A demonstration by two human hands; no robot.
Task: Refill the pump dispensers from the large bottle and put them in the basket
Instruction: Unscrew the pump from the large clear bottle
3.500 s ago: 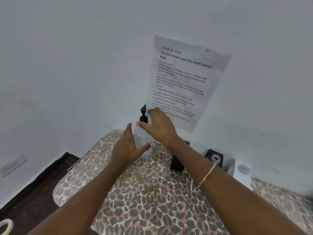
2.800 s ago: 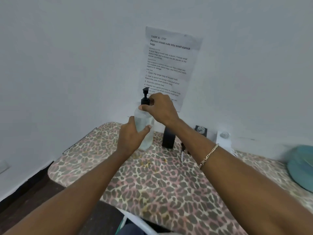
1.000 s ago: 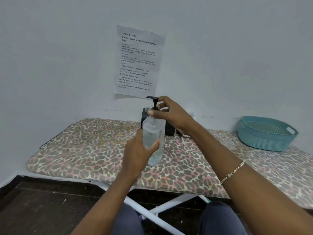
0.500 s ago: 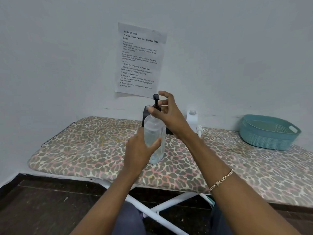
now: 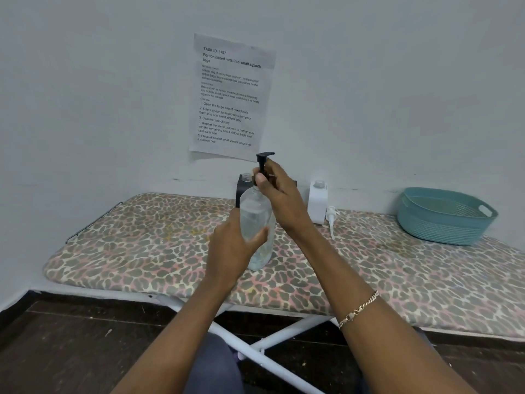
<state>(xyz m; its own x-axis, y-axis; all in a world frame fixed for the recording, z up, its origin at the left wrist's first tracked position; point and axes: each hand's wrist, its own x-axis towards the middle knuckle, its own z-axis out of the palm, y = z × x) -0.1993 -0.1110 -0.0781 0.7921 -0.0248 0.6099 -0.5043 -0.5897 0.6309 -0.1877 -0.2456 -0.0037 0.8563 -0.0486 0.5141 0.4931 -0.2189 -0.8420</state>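
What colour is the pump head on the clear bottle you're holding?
Black. The pump head on the clear bottle shows plainly against the pale wall in the head view.

You gripped a clear bottle [image 5: 255,220] with a black pump [image 5: 264,158]; below it lay a leopard-print cover [image 5: 142,237], well right a teal basket [image 5: 443,223].

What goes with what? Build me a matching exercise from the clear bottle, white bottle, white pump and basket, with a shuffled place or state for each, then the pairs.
Things:
1. clear bottle
2. white bottle
3. white pump
4. teal basket

Places or states:
A. lies flat on the ironing board
B. sits at the board's far right
C. gripped by the left hand, with the right hand pinching its black pump
D. stands upright with no cap on

Pairs: 1-C, 2-D, 3-A, 4-B
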